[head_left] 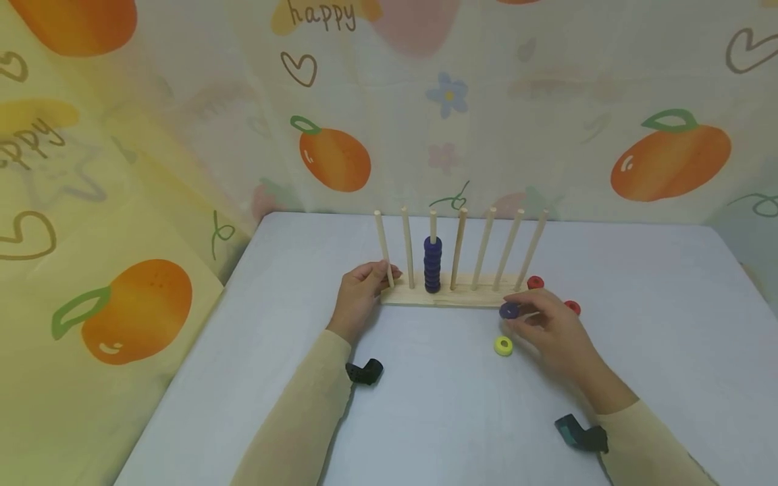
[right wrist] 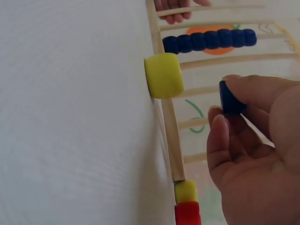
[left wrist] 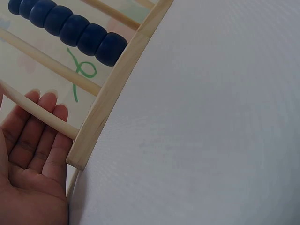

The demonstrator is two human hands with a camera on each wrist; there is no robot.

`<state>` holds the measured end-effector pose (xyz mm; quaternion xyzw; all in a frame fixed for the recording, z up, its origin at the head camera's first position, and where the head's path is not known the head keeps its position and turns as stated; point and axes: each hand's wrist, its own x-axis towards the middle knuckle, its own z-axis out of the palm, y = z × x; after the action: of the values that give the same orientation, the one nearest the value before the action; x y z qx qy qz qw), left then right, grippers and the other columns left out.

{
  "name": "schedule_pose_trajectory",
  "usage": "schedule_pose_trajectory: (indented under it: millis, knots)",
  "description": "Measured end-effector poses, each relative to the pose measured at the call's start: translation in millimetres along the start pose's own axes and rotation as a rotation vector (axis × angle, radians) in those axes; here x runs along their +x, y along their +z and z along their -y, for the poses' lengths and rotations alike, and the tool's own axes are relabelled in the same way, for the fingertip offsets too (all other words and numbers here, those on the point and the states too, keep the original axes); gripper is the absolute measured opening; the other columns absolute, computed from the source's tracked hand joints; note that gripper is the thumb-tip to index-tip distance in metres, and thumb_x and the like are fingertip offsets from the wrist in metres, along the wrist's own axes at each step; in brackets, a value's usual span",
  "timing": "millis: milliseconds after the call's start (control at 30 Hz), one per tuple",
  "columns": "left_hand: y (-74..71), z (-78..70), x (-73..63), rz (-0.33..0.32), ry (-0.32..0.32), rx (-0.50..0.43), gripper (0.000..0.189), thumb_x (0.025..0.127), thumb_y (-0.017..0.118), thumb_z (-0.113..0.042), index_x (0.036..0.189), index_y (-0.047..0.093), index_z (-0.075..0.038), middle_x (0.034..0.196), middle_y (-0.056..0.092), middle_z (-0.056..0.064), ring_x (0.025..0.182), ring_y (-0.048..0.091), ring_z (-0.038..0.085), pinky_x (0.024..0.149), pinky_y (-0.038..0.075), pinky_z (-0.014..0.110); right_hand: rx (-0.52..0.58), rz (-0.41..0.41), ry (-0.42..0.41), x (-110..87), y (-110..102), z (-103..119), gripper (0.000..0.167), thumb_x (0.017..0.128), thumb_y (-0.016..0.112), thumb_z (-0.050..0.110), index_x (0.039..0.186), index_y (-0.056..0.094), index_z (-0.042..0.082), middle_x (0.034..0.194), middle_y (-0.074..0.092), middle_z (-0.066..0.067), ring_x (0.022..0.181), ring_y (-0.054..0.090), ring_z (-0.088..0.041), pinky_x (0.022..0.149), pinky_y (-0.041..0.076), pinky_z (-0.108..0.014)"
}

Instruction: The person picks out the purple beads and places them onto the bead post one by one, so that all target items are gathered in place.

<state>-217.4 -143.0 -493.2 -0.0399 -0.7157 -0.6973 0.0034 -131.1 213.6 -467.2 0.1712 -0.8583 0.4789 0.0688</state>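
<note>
A wooden peg rack (head_left: 446,298) with several upright pegs stands on the white table. Several dark blue beads (head_left: 432,264) are stacked on its third peg from the left. My left hand (head_left: 362,290) is at the rack's left end, its fingers behind the outermost peg (left wrist: 47,116) and its thumb at the front. Before the rack's right end, my right hand (head_left: 550,327) pinches a blue bead (right wrist: 230,99) between thumb and fingertips, apart from the pegs. A yellow bead (head_left: 503,346) lies on the table just below that held bead.
Near the rack's right end lie a red bead (head_left: 535,282) and another red bead (head_left: 572,308), partly behind my right hand. The right wrist view also shows a second yellow bead (right wrist: 186,191) there. A patterned cloth (head_left: 389,135) hangs behind the table (head_left: 437,405).
</note>
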Motion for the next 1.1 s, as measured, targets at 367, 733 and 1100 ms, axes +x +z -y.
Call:
schedule_pose_trajectory:
  millis: [367, 733, 1100]
  knots:
    - [0.3, 1.1, 0.6, -0.001, 0.005, -0.005, 0.045, 0.11, 0.066, -0.044, 0.115, 0.08, -0.001, 0.114, 0.079, 0.012, 0.116, 0.072, 0.026, 0.104, 0.057, 0.039, 0.004, -0.029, -0.033, 2.1, -2, 18, 0.042, 0.091, 0.084, -0.01, 0.129, 0.071, 0.001, 0.119, 0.069, -0.007, 0.107, 0.066, -0.02, 0.088, 0.054, -0.011]
    - [1.2, -2.0, -1.3, -0.003, -0.004, -0.019, 0.045, 0.11, 0.066, -0.043, 0.115, 0.079, 0.0, 0.114, 0.079, 0.013, 0.116, 0.072, 0.027, 0.104, 0.057, 0.039, 0.047, -0.066, -0.175, 7.6, -5, 29, 0.044, 0.086, 0.086, -0.016, 0.124, 0.074, 0.002, 0.113, 0.07, -0.003, 0.104, 0.065, -0.011, 0.084, 0.057, -0.014]
    - [0.7, -1.7, -1.1, 0.008, 0.004, -0.003, 0.046, 0.11, 0.065, -0.045, 0.116, 0.08, -0.002, 0.115, 0.079, 0.012, 0.117, 0.072, 0.026, 0.104, 0.057, 0.038, -0.003, -0.074, -0.186, 17.0, -7, 50, 0.043, 0.088, 0.086, -0.014, 0.125, 0.073, 0.004, 0.116, 0.07, -0.001, 0.106, 0.065, -0.014, 0.085, 0.056, -0.013]
